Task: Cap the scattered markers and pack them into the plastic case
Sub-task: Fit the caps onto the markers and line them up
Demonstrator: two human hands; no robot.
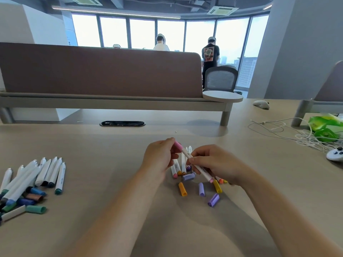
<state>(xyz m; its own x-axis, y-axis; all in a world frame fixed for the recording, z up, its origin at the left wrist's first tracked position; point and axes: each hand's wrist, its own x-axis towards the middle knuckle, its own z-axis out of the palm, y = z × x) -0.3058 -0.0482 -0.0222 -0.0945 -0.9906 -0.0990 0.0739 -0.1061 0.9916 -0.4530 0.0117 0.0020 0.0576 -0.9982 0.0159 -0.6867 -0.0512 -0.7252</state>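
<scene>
As capping needs both ends steadied, the left hand (159, 156) pinches the pink cap (177, 145), the right hand (213, 162) grips the marker (196, 166)

Bare desk (104, 164) between left marker pile (31, 180) and centre loose caps (201, 190); cables (289, 134) crowd right.

The desk (111, 145) is pale wood-look laminate, smooth and matt. The raised marker (186, 152) has a smooth white plastic barrel with a slight sheen, and its pink cap (177, 145) is matt plastic. The loose caps (182, 189), orange and lilac, look like the same soft-finish plastic. The divider panel (102, 71) is brown, felt-like cloth, matt. The chair back (220, 81) is grey mesh. The green wrapper (324, 123) is glossy film. The controller (336, 154) is shiny white plastic.
</scene>
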